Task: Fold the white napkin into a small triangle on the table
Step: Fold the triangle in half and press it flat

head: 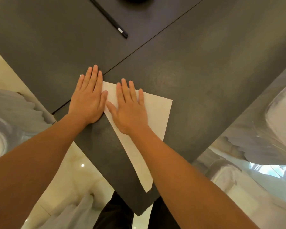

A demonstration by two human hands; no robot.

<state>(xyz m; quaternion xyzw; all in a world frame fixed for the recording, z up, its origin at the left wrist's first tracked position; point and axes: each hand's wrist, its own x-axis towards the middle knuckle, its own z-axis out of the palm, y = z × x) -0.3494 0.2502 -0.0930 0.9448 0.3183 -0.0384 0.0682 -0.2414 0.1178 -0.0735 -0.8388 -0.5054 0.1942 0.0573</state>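
The white napkin (157,116) lies flat on the dark grey table (196,71), folded into a large triangle whose long point runs toward the table's near corner. My right hand (130,106) presses flat on the napkin's upper part, fingers spread. My left hand (88,96) lies flat at the napkin's left end, mostly on the table, with its thumb touching the napkin's edge. A small white tip shows beside the left hand's little finger. Neither hand grips anything.
A pair of black chopsticks (109,18) lies at the back of the table, pointing toward me. A seam (147,42) runs diagonally across the tabletop. The table's corner (139,214) is just in front of my legs. Glossy pale floor lies on both sides.
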